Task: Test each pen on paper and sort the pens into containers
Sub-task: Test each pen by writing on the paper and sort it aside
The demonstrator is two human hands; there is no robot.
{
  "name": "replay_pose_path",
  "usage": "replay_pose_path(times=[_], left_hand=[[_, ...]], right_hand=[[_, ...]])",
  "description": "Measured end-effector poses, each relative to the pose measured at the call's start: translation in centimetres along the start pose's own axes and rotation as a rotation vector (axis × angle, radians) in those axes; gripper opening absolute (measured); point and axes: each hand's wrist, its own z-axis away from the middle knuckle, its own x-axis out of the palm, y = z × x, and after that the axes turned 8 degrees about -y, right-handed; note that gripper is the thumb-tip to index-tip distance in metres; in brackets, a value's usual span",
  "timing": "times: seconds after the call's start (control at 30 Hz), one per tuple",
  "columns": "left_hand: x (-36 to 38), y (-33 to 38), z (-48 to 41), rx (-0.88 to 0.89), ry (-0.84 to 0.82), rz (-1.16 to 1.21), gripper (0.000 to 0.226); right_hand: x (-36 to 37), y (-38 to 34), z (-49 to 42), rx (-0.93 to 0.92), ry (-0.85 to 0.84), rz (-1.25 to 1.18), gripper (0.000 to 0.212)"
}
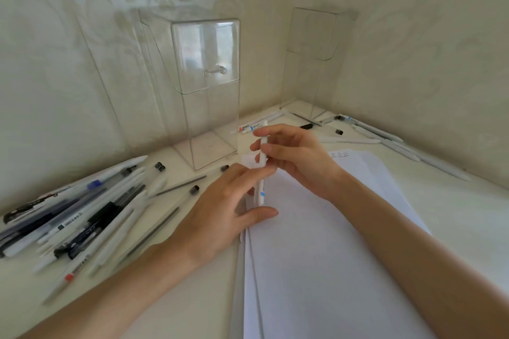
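Note:
A white pen (261, 190) with a blue band stands nearly upright above the top left corner of the white paper stack (330, 242). My right hand (297, 157) pinches its upper part between thumb and fingers. My left hand (223, 209) holds its lower part, fingers curled round the barrel, thumb stretched out below. A tall clear container (209, 91) with a lid and handle stands just behind the hands. A second clear container (311, 63) stands in the far corner.
A heap of several pens (82, 217), white, black and clear, lies on the table to the left. More white pens (391, 140) lie along the right wall and near the far container. Faint writing marks (340, 154) show at the paper's top edge.

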Motion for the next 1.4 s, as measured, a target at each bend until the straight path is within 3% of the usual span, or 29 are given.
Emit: replay_pose_path(times=[0.1,0.33,0.6,0.8,1.0,1.1,1.2,1.3,1.4], left_hand=[[0.2,-0.2,0.1,0.018,-0.028,-0.073,0.055],[-0.1,0.5,0.7,-0.015,0.006,-0.143,0.047],[-2.4,1.5,6.2,-0.216,0.047,-0.439,0.034],[-3.2,1.6,8.2,-0.277,0.090,-0.537,0.032],[-1.5,2.4,2.1,-0.153,0.006,-0.462,0.042],[-0.3,1.5,-0.8,-0.149,-0.121,-0.489,0.049],[0.4,0.5,-1.7,-0.181,-0.178,-0.545,0.054],[0.6,0.0,-1.7,-0.200,-0.188,-0.508,0.052],[0.8,-0.1,-1.5,-0.187,-0.152,-0.499,0.067]], right_hand=[[0.6,0.0,0.1,0.011,-0.094,-0.003,0.024],[1.2,0.5,-0.3,-0.003,-0.072,-0.001,0.024],[0.4,1.2,-0.4,-0.046,0.371,0.304,0.023],[-0.2,1.2,-0.6,-0.058,0.505,0.324,0.022],[-1.9,0.7,-1.7,-0.042,0.602,0.340,0.023],[-3.7,1.1,-3.6,0.043,0.517,0.599,0.022],[-5.1,1.8,-5.8,0.091,0.319,0.978,0.025],[-5.7,2.8,-7.8,0.071,0.152,1.251,0.029],[-5.7,3.3,-9.2,0.034,0.064,1.504,0.029]])
